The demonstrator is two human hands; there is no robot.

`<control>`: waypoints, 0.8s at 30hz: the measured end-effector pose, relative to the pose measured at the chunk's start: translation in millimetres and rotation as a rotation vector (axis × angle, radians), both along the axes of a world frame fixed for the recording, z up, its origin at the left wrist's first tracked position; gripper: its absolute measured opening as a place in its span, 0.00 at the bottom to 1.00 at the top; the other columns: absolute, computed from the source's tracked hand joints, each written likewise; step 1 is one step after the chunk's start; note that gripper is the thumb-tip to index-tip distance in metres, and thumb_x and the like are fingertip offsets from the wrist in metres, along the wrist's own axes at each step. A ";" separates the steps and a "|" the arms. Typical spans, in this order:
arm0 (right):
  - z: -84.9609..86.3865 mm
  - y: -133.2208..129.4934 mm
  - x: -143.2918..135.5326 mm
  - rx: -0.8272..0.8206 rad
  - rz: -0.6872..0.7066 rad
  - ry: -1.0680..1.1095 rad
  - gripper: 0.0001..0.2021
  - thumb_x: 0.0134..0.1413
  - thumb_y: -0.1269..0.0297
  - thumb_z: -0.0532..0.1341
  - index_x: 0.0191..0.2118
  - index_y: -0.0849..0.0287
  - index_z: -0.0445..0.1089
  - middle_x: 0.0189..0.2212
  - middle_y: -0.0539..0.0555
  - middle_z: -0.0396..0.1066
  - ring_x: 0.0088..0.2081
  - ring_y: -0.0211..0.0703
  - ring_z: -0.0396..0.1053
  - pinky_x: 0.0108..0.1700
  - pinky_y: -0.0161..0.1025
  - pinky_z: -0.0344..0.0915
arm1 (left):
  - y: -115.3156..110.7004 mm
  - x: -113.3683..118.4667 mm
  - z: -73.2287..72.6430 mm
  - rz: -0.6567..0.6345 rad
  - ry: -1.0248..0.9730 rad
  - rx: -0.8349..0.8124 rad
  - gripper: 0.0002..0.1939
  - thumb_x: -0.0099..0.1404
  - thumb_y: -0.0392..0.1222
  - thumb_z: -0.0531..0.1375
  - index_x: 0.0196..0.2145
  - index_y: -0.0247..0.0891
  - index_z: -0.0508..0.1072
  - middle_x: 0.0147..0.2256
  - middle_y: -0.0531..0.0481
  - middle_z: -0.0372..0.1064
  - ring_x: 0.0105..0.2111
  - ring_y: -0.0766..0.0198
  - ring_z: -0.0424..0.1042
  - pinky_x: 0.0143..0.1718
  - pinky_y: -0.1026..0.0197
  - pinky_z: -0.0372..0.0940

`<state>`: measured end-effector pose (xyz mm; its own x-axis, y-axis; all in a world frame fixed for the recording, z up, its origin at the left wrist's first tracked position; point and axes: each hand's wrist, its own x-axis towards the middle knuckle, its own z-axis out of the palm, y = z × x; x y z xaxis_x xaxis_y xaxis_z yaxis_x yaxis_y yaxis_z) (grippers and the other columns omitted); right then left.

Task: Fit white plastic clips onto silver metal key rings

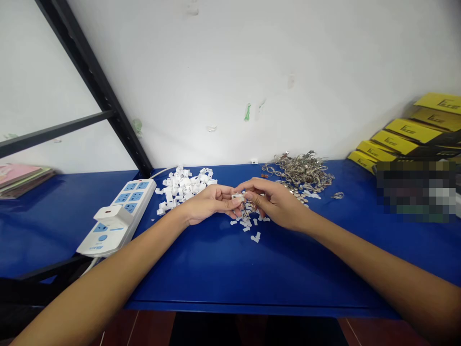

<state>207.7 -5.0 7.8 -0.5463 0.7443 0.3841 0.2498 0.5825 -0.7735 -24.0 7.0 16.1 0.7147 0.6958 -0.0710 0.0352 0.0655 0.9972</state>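
Over the middle of the blue table my two hands meet at a small white plastic piece. My left hand pinches it between thumb and fingers. From the other side my right hand is closed, thumb and forefinger at the same piece. A thin looped wire hangs just below the fingertips, partly hidden by them. Small flat white pieces lie scattered beneath the hands. Left of my left hand is a pile of white plastic parts. Behind my right hand lies a tangled heap of thin wires.
A white power strip with a plugged-in adapter lies at the left, beside a black metal shelf post. Yellow boxes are stacked at the right. Small round discs lie by the wire heap. A white wall closes off the back.
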 end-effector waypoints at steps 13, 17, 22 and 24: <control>-1.4 -4.7 -4.0 -0.215 0.016 0.064 0.15 0.71 0.54 0.57 0.52 0.54 0.76 0.23 0.47 0.68 0.23 0.37 0.68 0.24 0.34 0.68 | 0.6 -0.2 1.6 -0.043 0.058 0.054 0.18 0.66 0.48 0.69 0.50 0.34 0.81 0.39 0.42 0.79 0.37 0.62 0.79 0.43 0.59 0.74; -5.0 -4.1 -6.1 -0.260 0.023 0.103 0.18 0.71 0.50 0.56 0.53 0.55 0.75 0.24 0.47 0.68 0.22 0.37 0.66 0.23 0.35 0.69 | 0.8 0.4 -1.0 -0.055 0.079 0.056 0.19 0.66 0.49 0.69 0.50 0.35 0.80 0.39 0.42 0.79 0.37 0.62 0.79 0.43 0.57 0.75; -6.7 -6.8 -11.6 -0.265 -0.015 0.130 0.18 0.70 0.48 0.57 0.50 0.55 0.75 0.27 0.50 0.70 0.23 0.38 0.67 0.22 0.35 0.69 | 0.8 2.4 -5.2 0.014 0.084 0.051 0.18 0.65 0.49 0.70 0.47 0.35 0.80 0.35 0.44 0.79 0.34 0.62 0.78 0.41 0.57 0.74; -7.0 -8.6 -14.0 -0.280 -0.043 0.136 0.19 0.69 0.47 0.57 0.48 0.56 0.75 0.25 0.49 0.69 0.22 0.38 0.66 0.21 0.36 0.68 | -0.7 3.8 -5.5 0.029 0.101 0.066 0.18 0.65 0.50 0.69 0.47 0.35 0.80 0.34 0.44 0.78 0.33 0.63 0.78 0.40 0.57 0.74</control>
<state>193.8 -13.5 0.8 -0.4698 0.8528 0.2283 0.1528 0.3332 -0.9304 -20.1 6.3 10.6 0.6856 0.7217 -0.0954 0.1351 0.0026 0.9908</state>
